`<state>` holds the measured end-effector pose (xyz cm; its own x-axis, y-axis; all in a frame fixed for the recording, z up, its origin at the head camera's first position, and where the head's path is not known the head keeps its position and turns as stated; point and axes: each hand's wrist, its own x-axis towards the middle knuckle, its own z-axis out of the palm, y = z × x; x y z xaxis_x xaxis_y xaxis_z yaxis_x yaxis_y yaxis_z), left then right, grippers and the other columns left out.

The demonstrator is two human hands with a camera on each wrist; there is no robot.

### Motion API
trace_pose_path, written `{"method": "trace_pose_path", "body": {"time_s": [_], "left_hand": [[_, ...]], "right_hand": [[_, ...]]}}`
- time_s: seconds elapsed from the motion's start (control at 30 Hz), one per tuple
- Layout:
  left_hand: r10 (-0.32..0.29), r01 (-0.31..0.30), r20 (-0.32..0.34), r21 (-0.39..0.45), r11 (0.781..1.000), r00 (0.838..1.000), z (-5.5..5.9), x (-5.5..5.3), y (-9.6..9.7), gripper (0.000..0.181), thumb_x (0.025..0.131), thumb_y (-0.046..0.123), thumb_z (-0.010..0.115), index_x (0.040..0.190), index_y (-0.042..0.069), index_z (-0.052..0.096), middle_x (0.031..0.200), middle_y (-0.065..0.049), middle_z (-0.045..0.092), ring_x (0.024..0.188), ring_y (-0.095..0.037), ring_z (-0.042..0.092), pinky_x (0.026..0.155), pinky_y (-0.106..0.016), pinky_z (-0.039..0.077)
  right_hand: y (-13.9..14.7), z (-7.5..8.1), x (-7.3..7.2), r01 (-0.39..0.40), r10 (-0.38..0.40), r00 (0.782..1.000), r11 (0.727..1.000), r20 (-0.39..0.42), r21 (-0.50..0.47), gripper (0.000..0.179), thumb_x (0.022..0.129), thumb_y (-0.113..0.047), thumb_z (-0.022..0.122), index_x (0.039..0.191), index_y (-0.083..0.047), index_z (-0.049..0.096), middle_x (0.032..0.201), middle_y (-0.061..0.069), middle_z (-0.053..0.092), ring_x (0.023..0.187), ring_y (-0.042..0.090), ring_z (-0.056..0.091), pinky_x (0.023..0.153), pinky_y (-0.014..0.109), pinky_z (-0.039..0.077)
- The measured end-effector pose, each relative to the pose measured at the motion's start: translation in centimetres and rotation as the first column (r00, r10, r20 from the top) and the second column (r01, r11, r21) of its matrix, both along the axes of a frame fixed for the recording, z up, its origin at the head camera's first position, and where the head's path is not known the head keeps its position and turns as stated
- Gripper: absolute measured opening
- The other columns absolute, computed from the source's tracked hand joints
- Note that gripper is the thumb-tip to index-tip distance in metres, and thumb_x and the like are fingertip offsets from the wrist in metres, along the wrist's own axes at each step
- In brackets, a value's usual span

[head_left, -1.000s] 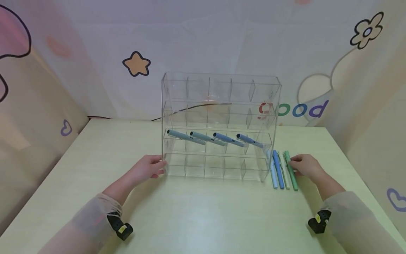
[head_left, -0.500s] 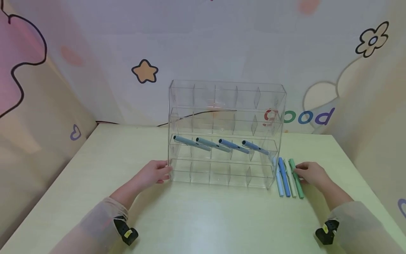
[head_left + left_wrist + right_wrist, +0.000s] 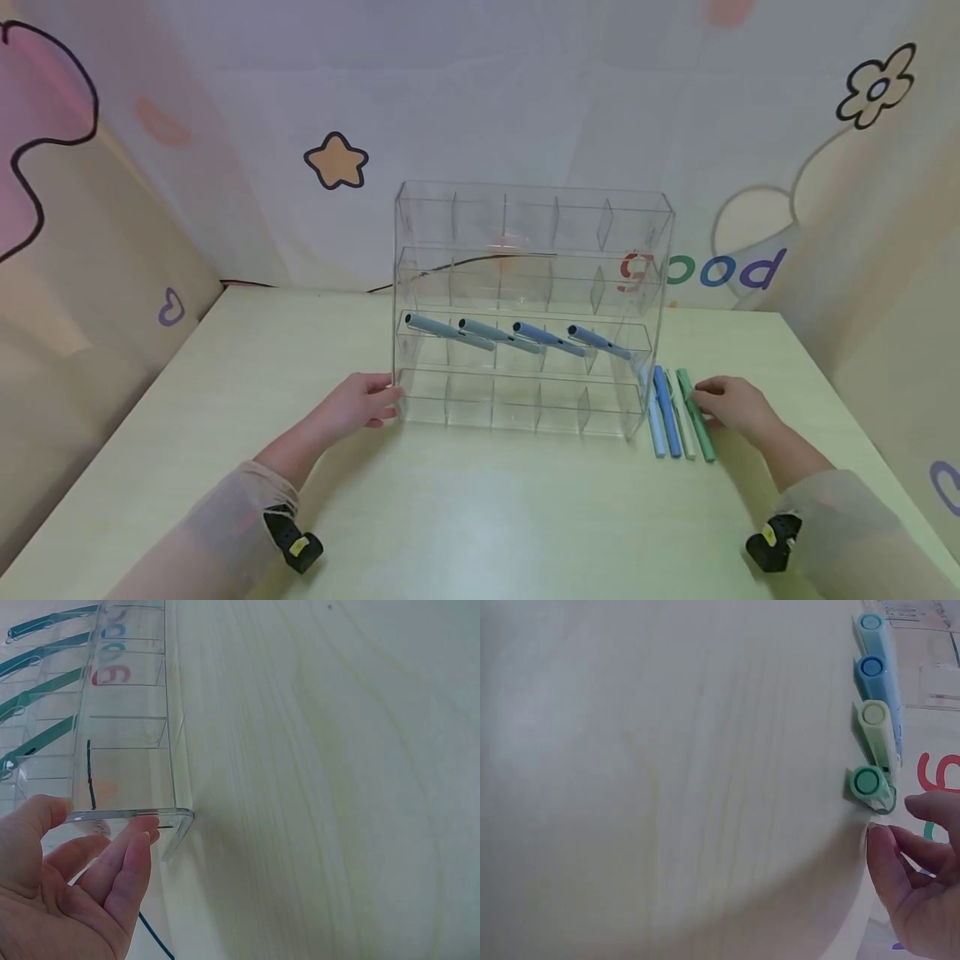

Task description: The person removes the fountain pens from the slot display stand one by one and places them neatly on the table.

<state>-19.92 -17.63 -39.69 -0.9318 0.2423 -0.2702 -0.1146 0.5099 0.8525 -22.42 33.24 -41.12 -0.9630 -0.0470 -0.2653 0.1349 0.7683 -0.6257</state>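
A clear plastic rack [image 3: 525,418] with several tiers of compartments stands on the table. My left hand [image 3: 352,408] grips its left side panel low down, thumb in front and fingers behind, as the left wrist view shows. Several capped pens, light teal and blue, lean in the rack's second tier from the bottom, among them a teal pen [image 3: 438,329]. Right of the rack lie a light blue pen [image 3: 656,427], a blue pen [image 3: 667,417], a pale green pen [image 3: 683,425] and a green pen [image 3: 701,429]. My right hand [image 3: 738,406] has its fingertips at the green pen's right side, loosely spread.
The pale wooden table [image 3: 465,517] reaches back to a printed cloth backdrop [image 3: 525,108], with further cloth at both sides. The light blue pen's far end lies close to the rack's right side panel.
The head view has shifted slightly. Both hands, the rack and the pens keep the same places relative to one another.
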Motion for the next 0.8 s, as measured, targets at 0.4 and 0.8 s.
{"method": "trace_pose_path", "body": {"time_s": [0.4, 0.8], "left_hand": [[0.005, -0.005, -0.003, -0.002, 1.000, 1.000, 0.3, 0.3, 0.1, 0.048, 0.098, 0.021, 0.048, 0.137, -0.007, 0.040, 0.131, -0.027, 0.048, 0.105, -0.031, 0.061, 0.079, -0.035, 0.052], [-0.017, 0.017, -0.013, 0.005, 1.000, 1.000, 0.4, 0.2, 0.4, 0.046, 0.098, 0.020, 0.047, 0.135, -0.008, 0.042, 0.128, -0.027, 0.050, 0.104, -0.031, 0.061, 0.079, -0.035, 0.052]], "right_hand": [[-0.2, 3.1, 1.4, -0.085, 0.086, 0.967, 0.996, -0.239, 0.017, 0.049, 0.099, -0.029, 0.045, 0.128, 0.011, 0.045, 0.123, 0.031, 0.051, 0.105, 0.043, 0.053, 0.083, 0.047, 0.048], [-1.9, 5.6, 3.0, -0.087, 0.058, 0.934, 0.994, -0.354, -0.068, 0.045, 0.098, -0.029, 0.048, 0.128, 0.004, 0.050, 0.122, 0.024, 0.056, 0.108, 0.034, 0.056, 0.081, 0.018, 0.048]]}}
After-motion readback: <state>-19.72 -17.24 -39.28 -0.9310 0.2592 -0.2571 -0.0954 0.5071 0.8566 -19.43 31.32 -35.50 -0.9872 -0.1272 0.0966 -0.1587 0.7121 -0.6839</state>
